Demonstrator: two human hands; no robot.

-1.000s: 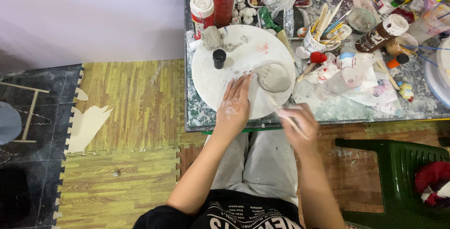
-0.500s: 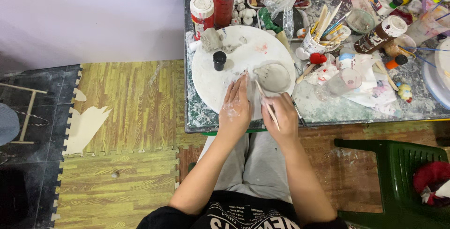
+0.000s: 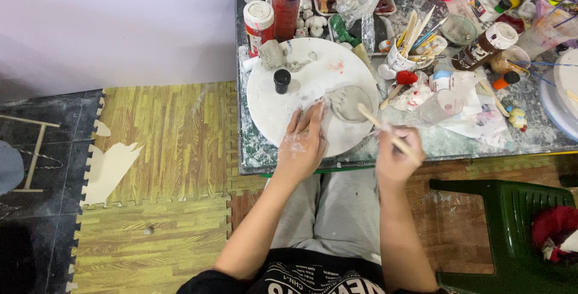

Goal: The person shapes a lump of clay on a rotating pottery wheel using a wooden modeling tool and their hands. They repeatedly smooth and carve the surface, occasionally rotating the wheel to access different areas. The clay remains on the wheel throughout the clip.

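Stick (image 3: 385, 132) slants up-left toward clay (image 3: 349, 102); right hand (image 3: 394, 155) grips it; left hand (image 3: 304, 140) flat, open.

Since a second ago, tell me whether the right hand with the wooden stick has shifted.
Yes. The right hand with the thin wooden stick has moved right, off the edge of the round white board, away from the left hand.

Free room lies on the near and left parts of the round white board (image 3: 283, 113), beside the left hand (image 3: 303, 143). A small black cap (image 3: 282, 81) and a clay lump (image 3: 274, 54) stand toward its far edge. Right of the flat clay piece (image 3: 349, 102), cups, brushes and bottles crowd the bench (image 3: 457, 143); the bench's far edge is equally packed.
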